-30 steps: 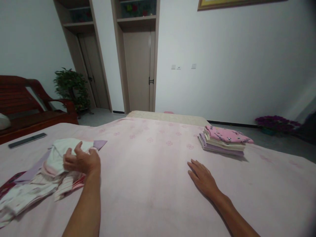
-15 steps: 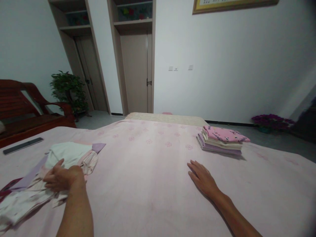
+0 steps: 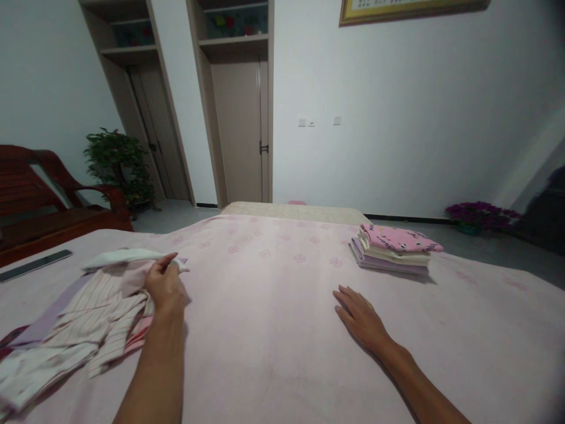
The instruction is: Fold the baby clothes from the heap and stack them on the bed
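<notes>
At the left, my left hand (image 3: 166, 287) is closed on a white garment (image 3: 126, 257), its thumb and fingers pinching the cloth's right end. Part of that garment spreads leftward over a loose heap of clothes. Beneath it shows a striped garment (image 3: 103, 306) in cream and brown, with lilac and dark red cloth further left. My right hand (image 3: 362, 318) lies flat on the pink bedspread (image 3: 265, 330), fingers stretched out, holding nothing. Beyond it to the right stands a neat stack of folded clothes (image 3: 392, 250), a pink printed piece on top.
A dark flat phone-like bar (image 3: 35, 265) lies at the bed's left edge. Past the bed are a wooden bench (image 3: 57, 200), a green potted plant (image 3: 117, 168), a closed door (image 3: 241, 129) and purple flowers (image 3: 481, 215) on the floor.
My left hand has moved right and away from me, drawing the white garment along and uncovering more of the striped one. My right hand stays where it was. The view has shifted slightly.
</notes>
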The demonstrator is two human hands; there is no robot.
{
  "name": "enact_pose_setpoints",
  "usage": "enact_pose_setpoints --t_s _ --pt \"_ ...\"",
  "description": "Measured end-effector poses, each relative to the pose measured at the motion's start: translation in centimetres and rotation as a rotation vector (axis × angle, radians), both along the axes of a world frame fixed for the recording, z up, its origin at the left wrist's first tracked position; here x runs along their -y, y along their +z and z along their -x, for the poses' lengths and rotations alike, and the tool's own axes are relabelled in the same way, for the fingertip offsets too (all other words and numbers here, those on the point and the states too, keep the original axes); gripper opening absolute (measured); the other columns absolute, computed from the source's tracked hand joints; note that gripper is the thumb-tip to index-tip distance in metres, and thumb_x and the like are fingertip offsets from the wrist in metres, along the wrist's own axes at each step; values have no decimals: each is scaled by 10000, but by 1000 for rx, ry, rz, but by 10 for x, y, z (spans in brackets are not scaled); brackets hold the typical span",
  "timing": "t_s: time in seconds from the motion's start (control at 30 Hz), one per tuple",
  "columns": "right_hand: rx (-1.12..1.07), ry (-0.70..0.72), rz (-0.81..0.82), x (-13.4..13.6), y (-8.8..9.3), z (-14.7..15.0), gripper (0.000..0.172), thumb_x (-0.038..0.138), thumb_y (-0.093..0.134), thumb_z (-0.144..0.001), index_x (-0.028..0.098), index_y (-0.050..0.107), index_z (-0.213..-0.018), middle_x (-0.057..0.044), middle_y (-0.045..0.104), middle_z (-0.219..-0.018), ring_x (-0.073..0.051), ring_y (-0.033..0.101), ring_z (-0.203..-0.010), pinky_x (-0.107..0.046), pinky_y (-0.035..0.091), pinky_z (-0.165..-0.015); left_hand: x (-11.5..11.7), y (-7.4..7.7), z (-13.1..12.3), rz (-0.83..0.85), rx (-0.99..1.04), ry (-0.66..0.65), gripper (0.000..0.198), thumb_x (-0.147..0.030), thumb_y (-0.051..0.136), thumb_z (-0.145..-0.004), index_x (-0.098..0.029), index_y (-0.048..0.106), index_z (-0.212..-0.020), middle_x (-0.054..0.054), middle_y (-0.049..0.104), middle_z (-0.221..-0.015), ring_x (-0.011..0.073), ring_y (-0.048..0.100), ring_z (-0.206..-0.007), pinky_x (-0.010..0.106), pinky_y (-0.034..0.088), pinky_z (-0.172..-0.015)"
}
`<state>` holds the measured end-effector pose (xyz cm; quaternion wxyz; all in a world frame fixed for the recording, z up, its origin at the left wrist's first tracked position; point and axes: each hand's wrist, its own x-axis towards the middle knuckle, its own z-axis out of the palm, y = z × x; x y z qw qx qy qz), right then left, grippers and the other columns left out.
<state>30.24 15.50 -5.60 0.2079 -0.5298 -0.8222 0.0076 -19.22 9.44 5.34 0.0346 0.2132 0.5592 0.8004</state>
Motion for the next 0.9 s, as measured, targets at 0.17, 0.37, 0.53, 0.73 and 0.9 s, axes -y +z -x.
enact_pose_setpoints --t_s 0.17,0.37,0.53,0.73,0.9 --pt "-18 6 -1 -1 0 0 489 455 407 -972 238 605 -1363 -83 516 -1492 -269 422 -1416 -510 318 -1180 -11 16 -86 -92 211 -439 356 -244 716 -563 -163 641 -901 -13 623 -846 86 557 -641 212 491 -554" --pt "-44 5 4 2 3 1 474 444 415 -968 245 613 -1350 -78 525 -1485 -265 428 -1412 -504 309 -1187 1 16 -166 216 -189 -1045 360 -391 666 -796 -195 701 -1095 95 710 -1121 225 672 -1000 343 543 -839" --pt "-46 6 23 6 7 2 471 422 422 -969 217 618 -1345 -94 524 -1485 -264 430 -1410 -494 301 -1193 -5 -13 -161 367 -689 -833 259 -240 532 -835 -206 716 -1013 84 699 -1139 235 637 -1104 353 509 -947" --pt "-52 6 33 9 11 3 458 403 433 -963 236 610 -1351 -83 516 -1494 -256 421 -1417 -506 288 -1193 -8 -46 -157 614 -1067 -710 424 -287 677 -798 -232 645 -1217 110 646 -1253 287 582 -1179 398 452 -994" --pt "-36 -6 40 10 12 5 452 383 434 -964 223 611 -1348 -87 511 -1497 -253 415 -1420 -494 283 -1197 -8 -57 -158 731 -1174 -616 274 -198 576 -872 -235 662 -1129 100 668 -1165 258 600 -1106 363 435 -944"
